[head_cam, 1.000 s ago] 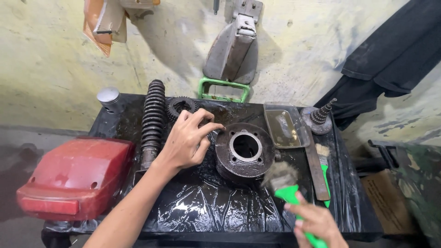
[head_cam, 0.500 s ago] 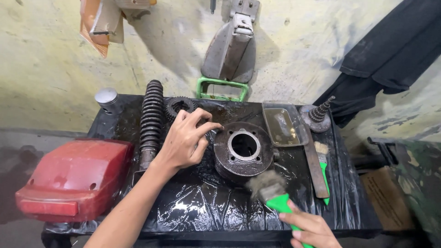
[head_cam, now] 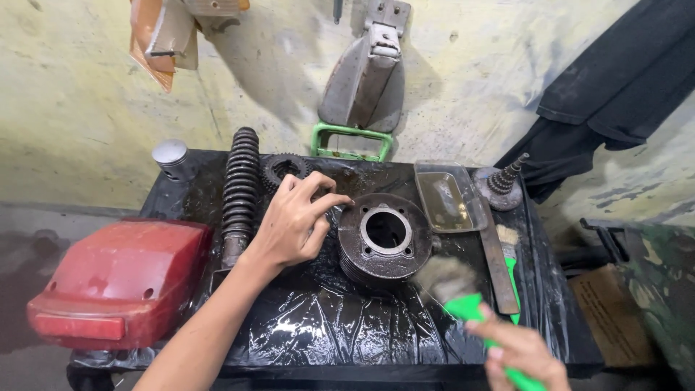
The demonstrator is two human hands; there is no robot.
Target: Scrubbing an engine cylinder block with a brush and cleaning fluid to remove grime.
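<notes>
A dark, greasy finned engine cylinder [head_cam: 384,235] with a round bore sits in the middle of a table covered in wet black plastic [head_cam: 326,333]. My left hand [head_cam: 293,221] rests against the cylinder's left side, fingers spread and touching its rim. My right hand [head_cam: 517,355] at the bottom right grips the green handle of a paintbrush [head_cam: 456,286]. The blurred bristles are at the cylinder's lower right edge.
A black coil spring [head_cam: 239,188], a gear [head_cam: 284,169] and a silver piston [head_cam: 171,158] lie at the back left. A tray of oily liquid [head_cam: 445,197], a cone-shaped gear stack [head_cam: 501,185], a flat blade and a second brush [head_cam: 509,250] lie right. A red cover [head_cam: 119,279] sits left.
The brush and my right hand have moved left and a little up, from the table's right side to the cylinder's lower right edge. My left hand stays on the cylinder.
</notes>
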